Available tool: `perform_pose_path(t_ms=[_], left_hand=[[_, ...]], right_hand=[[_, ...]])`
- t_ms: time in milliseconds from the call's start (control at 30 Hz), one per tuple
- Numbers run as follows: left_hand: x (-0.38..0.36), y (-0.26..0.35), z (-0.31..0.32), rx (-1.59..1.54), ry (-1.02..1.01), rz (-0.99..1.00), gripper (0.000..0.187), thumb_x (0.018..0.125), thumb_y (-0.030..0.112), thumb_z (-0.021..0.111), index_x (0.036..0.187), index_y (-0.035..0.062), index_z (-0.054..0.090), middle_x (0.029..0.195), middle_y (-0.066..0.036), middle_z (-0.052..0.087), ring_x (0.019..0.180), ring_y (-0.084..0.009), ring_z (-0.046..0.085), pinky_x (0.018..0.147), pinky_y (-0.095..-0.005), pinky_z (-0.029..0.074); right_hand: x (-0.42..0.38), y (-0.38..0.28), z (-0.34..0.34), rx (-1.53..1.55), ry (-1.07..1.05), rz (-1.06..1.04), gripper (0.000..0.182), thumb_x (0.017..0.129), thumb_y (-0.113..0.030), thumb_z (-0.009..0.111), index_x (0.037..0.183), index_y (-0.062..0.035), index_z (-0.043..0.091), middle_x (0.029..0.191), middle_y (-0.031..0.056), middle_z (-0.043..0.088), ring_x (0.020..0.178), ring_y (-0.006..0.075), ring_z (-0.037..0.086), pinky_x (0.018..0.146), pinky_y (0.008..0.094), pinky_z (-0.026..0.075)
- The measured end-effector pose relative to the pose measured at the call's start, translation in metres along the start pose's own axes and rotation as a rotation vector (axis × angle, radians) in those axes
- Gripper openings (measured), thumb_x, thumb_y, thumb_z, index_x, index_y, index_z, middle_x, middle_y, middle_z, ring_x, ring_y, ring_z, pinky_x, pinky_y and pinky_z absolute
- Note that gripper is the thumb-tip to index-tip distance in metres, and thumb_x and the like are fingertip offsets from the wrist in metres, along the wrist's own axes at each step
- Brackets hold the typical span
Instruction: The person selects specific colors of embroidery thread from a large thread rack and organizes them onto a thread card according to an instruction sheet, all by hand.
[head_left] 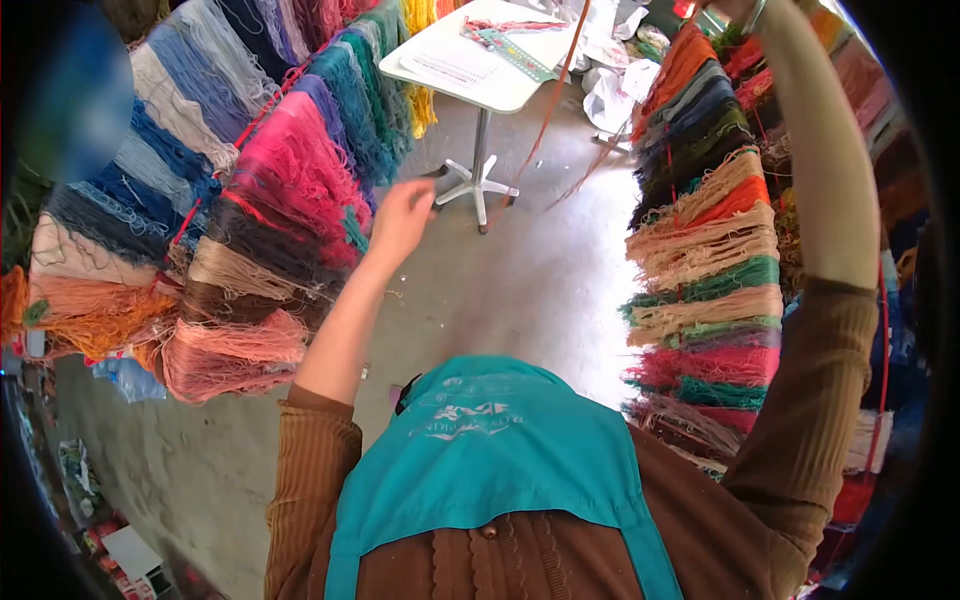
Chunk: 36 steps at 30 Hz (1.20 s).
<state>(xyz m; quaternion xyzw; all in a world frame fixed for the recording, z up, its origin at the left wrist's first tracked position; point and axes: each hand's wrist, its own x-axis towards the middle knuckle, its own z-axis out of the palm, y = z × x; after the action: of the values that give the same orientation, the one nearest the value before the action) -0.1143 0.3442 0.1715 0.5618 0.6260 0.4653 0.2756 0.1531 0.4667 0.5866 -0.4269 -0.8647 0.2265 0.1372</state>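
My left hand [402,216] is stretched out in front of the hanging yarn bundles on the left [290,180], fingers curled together, with nothing visible in them. It is close to the pink and teal skeins. My right arm is raised along the yarn rack on the right [715,250]. My right hand [742,8] is cut off by the top edge, so its grip is hidden. A thin orange strand [548,105] runs from the top of the frame down toward the floor, between the two hands.
A white pedestal table [470,85] with papers and a patterned strip on it stands ahead. Behind it lie white bags and yarn. A bare concrete floor [540,290] runs between the two yarn racks. Packages lie on the floor at lower left.
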Motion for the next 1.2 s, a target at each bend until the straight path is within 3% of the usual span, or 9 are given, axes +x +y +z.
perform_pose_path(t_ms=[100,267,433,467,567,633,833,1000,1200], left_hand=[[0.023,0.114,0.008,-0.428,0.017,0.165,0.034,0.094,0.009,0.062,0.127,0.0012,0.058,0.125,-0.013,0.061,0.085,-0.0157,0.070,0.075,-0.0262,0.054],[0.044,0.194,0.045,-0.663,-0.293,0.157,0.043,0.094,0.007,0.062,0.135,0.0007,0.050,0.107,-0.007,0.065,0.088,-0.0152,0.068,0.077,-0.0269,0.055],[0.067,0.159,0.076,-0.452,-0.356,-0.007,0.019,0.100,0.018,0.057,0.099,0.0014,0.066,0.077,0.001,0.062,0.064,-0.0047,0.058,0.059,-0.0209,0.046],[0.072,0.156,0.079,-0.444,-0.364,-0.014,0.019,0.100,0.018,0.057,0.099,0.0014,0.066,0.077,0.001,0.062,0.064,-0.0047,0.058,0.059,-0.0209,0.046],[0.092,0.145,0.090,-0.374,-0.421,0.004,0.020,0.101,0.019,0.055,0.100,0.0013,0.066,0.072,0.002,0.060,0.060,-0.0044,0.055,0.054,-0.0207,0.042],[0.108,0.137,0.102,-0.268,-0.495,-0.018,0.020,0.101,0.018,0.055,0.098,0.0014,0.065,0.069,0.002,0.057,0.058,-0.0046,0.054,0.052,-0.0213,0.042],[0.182,0.116,0.126,-0.403,-0.582,-0.129,0.018,0.099,0.016,0.057,0.100,0.0003,0.067,0.089,-0.003,0.062,0.069,-0.0099,0.061,0.058,-0.0254,0.051],[0.263,0.074,0.152,-0.517,-0.381,0.025,0.016,0.092,0.014,0.065,0.096,-0.0008,0.069,0.093,-0.006,0.063,0.075,-0.0120,0.063,0.063,-0.0244,0.049],[0.329,0.063,0.169,-0.735,-0.424,-0.304,0.014,0.095,0.014,0.062,0.095,0.0017,0.069,0.087,-0.002,0.064,0.071,-0.0069,0.057,0.057,-0.0209,0.041]], right_hand=[[0.039,0.080,0.046,-0.186,-0.273,-0.540,0.011,0.093,-0.010,0.061,0.089,-0.0031,0.068,0.075,0.0001,0.060,0.063,0.0100,0.052,0.056,0.0263,0.043],[0.012,0.129,0.139,0.224,-0.230,-0.513,0.027,0.098,-0.026,0.058,0.081,-0.0054,0.063,0.070,-0.0042,0.054,0.066,0.0051,0.044,0.057,0.0242,0.038],[-0.007,0.193,0.165,0.454,-0.374,-0.065,0.033,0.100,-0.033,0.056,0.085,-0.0050,0.067,0.067,-0.0036,0.056,0.064,0.0054,0.051,0.054,0.0249,0.039],[-0.006,0.204,0.168,0.395,-0.469,-0.036,0.035,0.096,-0.037,0.061,0.109,-0.0044,0.068,0.090,0.0053,0.068,0.087,0.0135,0.064,0.072,0.0283,0.049],[-0.002,0.247,0.201,0.345,-0.363,-0.268,0.081,0.084,-0.036,0.076,0.150,-0.0088,0.037,0.150,0.0147,0.042,0.140,0.0259,0.038,0.115,0.0403,0.029],[0.009,0.244,0.214,0.641,-0.283,-0.202,0.092,0.079,-0.033,0.081,0.153,-0.0091,0.031,0.151,0.0128,0.042,0.141,0.0261,0.037,0.114,0.0407,0.031],[0.076,0.265,0.252,1.200,-0.244,-0.046,0.094,0.074,-0.020,0.080,0.153,-0.0076,0.030,0.114,0.0100,0.063,0.094,0.0138,0.063,0.076,0.0291,0.055],[0.123,0.291,0.247,1.161,-0.073,0.115,0.073,0.081,-0.004,0.076,0.145,-0.0040,0.041,0.112,0.0060,0.064,0.096,0.0100,0.061,0.081,0.0245,0.051],[0.177,0.318,0.224,0.668,0.238,0.228,0.040,0.083,-0.002,0.074,0.121,-0.0048,0.062,0.060,-0.0070,0.043,0.054,0.0018,0.036,0.049,0.0224,0.031]])
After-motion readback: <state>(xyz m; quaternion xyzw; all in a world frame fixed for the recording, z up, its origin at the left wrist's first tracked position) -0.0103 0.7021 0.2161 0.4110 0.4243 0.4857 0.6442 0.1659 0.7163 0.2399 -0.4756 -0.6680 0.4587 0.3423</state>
